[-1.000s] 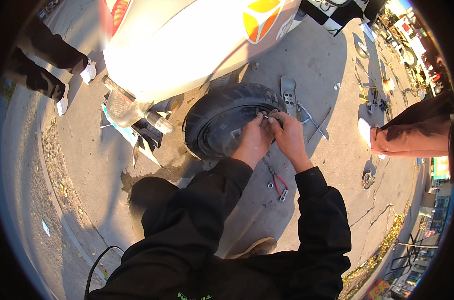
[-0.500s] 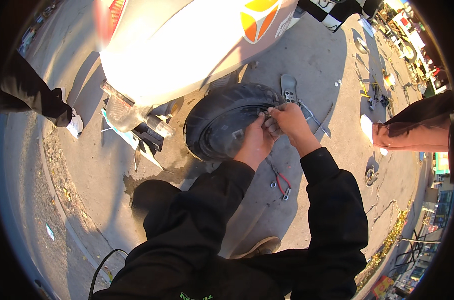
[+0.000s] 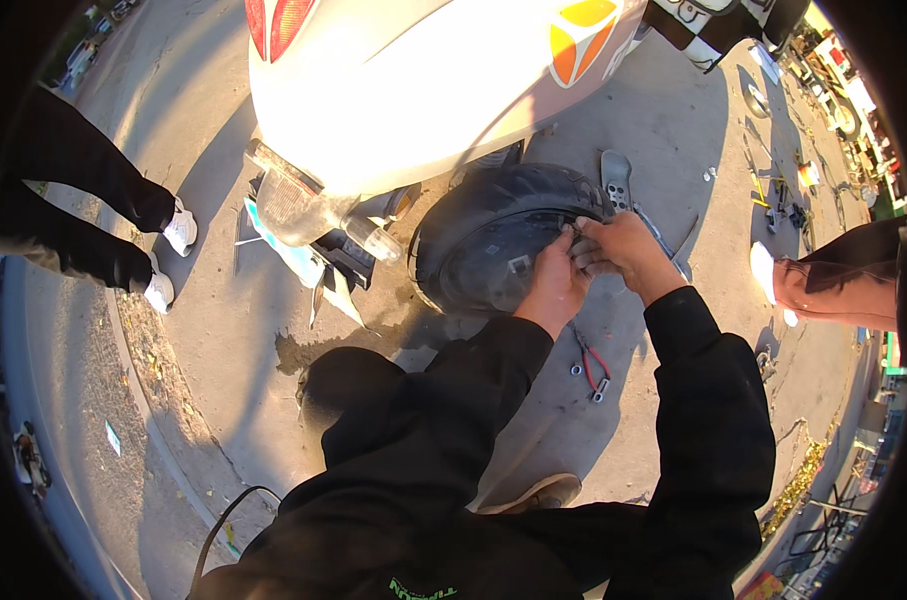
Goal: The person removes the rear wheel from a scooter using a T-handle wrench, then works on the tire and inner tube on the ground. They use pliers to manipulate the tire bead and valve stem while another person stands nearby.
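Observation:
A black scooter wheel (image 3: 470,263) with a treaded tire (image 3: 508,188) is at the rear underside of a white scooter (image 3: 413,100). My left hand (image 3: 556,285) rests along the right part of the wheel's dark hub, its thumb and fingers closed near the rim. My right hand (image 3: 628,250) meets it at the same spot, fingers bent and pinched at the inner edge of the tire. Whatever small part lies between the fingertips is hidden. The hands nearly touch each other.
Red-handled pliers (image 3: 596,368) and a small metal ring (image 3: 576,369) lie near my right forearm. A grey metal bracket (image 3: 616,178) is beyond the wheel. A dangling lamp (image 3: 291,207) hangs at left. People stand on both sides, with white shoes (image 3: 180,228) at left.
The view has shifted, so the scooter, wheel and tools appear farther right. Both hands stay at the wheel's rim with slightly changed finger positions. More of the left person's legs shows.

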A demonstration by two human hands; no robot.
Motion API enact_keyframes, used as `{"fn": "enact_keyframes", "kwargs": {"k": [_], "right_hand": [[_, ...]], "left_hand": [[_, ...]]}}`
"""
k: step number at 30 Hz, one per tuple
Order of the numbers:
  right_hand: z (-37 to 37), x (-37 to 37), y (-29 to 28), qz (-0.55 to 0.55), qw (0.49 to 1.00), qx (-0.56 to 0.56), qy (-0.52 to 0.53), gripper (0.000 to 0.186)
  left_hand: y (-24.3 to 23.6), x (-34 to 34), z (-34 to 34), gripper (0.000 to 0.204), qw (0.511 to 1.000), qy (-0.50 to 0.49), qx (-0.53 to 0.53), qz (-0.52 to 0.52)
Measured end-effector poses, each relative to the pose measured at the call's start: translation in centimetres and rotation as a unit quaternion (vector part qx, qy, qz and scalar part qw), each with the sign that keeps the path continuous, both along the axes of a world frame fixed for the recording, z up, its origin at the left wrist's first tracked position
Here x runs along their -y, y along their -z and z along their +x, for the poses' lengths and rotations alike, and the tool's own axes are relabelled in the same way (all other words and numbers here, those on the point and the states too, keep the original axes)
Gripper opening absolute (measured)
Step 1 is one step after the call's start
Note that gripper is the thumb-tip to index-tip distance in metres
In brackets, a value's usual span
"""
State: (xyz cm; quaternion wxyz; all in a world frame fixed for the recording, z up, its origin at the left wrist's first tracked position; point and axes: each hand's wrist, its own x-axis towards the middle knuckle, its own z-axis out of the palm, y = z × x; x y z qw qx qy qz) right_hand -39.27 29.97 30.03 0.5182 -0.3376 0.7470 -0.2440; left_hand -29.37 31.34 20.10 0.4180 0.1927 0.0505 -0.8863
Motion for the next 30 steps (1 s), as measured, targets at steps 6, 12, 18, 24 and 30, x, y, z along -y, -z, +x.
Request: {"fn": "enact_keyframes", "kwargs": {"k": [6,12,18,24,30], "right_hand": [[-0.4,0.9,-0.5,0.088,0.995,0.044,0.024,0.033],[-0.6,1.3,-0.6,0.065,0.991,-0.065,-0.098,0.038],[-0.2,1.3,-0.4,0.081,0.997,0.004,-0.008,0.036],[-0.2,1.7,-0.1,0.079,0.992,-0.074,-0.061,0.032],[0.2,0.6,-0.3,-0.177,0.796,-0.451,-0.364,0.023]], "left_hand": [[1.3,0.2,0.0,0.029,1.000,0.010,-0.010,0.009],[1.7,0.4,-0.4,0.024,0.997,0.022,-0.068,-0.004],[3.0,0.4,-0.6,0.027,0.995,0.021,-0.095,-0.019],[3.1,0.2,-0.7,0.023,0.997,0.009,-0.077,-0.003],[1.8,0.2,-1.0,0.023,0.997,-0.008,-0.039,0.064]]}}
